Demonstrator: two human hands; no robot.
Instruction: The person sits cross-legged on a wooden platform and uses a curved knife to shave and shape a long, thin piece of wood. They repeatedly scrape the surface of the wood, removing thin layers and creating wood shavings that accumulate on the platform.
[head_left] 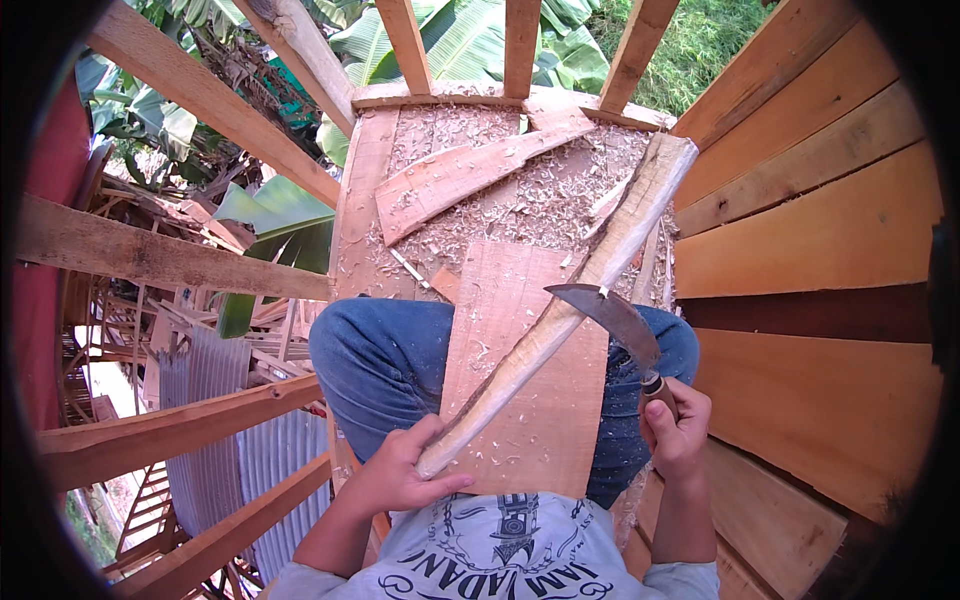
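Note:
My left hand (403,468) grips the near end of a long, slightly bent wooden stick (545,345), pale with a dark bark-like edge. The stick slants up and to the right, away from me. In my right hand (676,430) is the wooden handle of a sickle (622,320) with a curved dark blade. Its tip lies across the stick about midway along, seemingly touching it. Beneath the stick, a flat wooden board (525,400) with a few shavings on it rests between and over my legs in blue jeans (385,345).
Curled shavings (500,205) litter the plank floor ahead, around a shaped board offcut (460,180). Wooden rails (180,250) surround the left and front, with a drop beyond showing corrugated sheets (205,400) and banana leaves (285,225). A plank wall (820,230) stands close on the right.

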